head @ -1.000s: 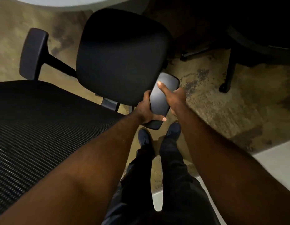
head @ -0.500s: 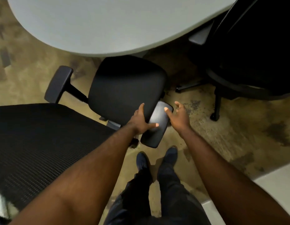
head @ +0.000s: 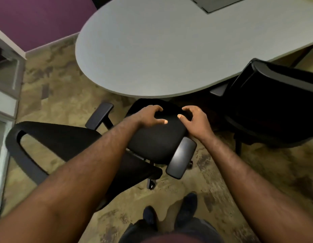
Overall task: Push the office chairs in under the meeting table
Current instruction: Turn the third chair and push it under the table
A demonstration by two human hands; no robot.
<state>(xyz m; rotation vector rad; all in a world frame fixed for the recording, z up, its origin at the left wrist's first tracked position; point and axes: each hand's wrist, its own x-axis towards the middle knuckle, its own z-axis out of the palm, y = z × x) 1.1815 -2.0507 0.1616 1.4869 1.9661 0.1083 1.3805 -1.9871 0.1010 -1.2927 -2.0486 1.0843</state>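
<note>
Both hands, left hand [head: 150,116] and right hand [head: 194,118], hover over the chair [head: 157,142] seat, fingers spread wide, gripping nothing. Chair sits sideways at the meeting table's [head: 152,50] near edge, barely under. Looks like it needs swivelling, then a shove.

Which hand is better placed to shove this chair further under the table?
Roughly equal, slight edge left: the left hand lies open over the chair seat centre, while the right hand hovers nearer its edge.

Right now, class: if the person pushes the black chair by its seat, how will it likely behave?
The chair will probably roll easily: a caster shows underneath. It may swivel off course, since both hands press the seat's front. The carpet could drag slightly.
</note>
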